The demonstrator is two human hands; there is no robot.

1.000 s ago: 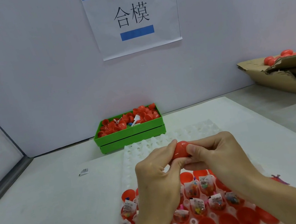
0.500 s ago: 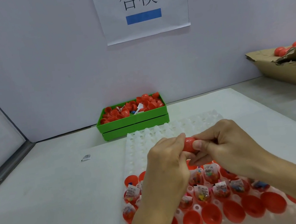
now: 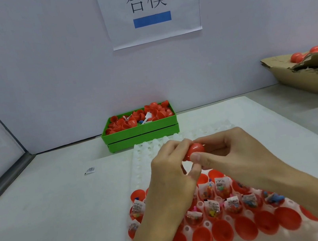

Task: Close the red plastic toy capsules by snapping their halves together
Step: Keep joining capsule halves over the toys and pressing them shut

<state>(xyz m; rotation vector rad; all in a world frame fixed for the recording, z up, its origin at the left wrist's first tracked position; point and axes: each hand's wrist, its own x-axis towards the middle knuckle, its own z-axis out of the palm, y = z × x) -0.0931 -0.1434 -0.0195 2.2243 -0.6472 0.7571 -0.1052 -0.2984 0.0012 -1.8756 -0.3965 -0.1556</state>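
A red capsule (image 3: 195,150) is held above the white moulded tray (image 3: 142,164), between both hands. My left hand (image 3: 172,172) pinches its left side with curled fingers, and my right hand (image 3: 228,155) grips its right side with thumb and fingers. Much of the capsule is hidden by the fingers, so its seam cannot be seen. Below the hands, the tray holds several open red halves (image 3: 222,233), some of them with small bagged toys (image 3: 213,207) inside.
A green bin (image 3: 141,134) of loose red halves stands at the back by the wall. A cardboard box (image 3: 309,77) with red capsules sits at the far right. A small paper scrap (image 3: 89,170) lies left of the tray. A paper sign (image 3: 149,7) hangs on the wall.
Both hands have stayed together on the red capsule, with the fingers shifting a little around it. The camera has tilted, so the tray's front rows show more.
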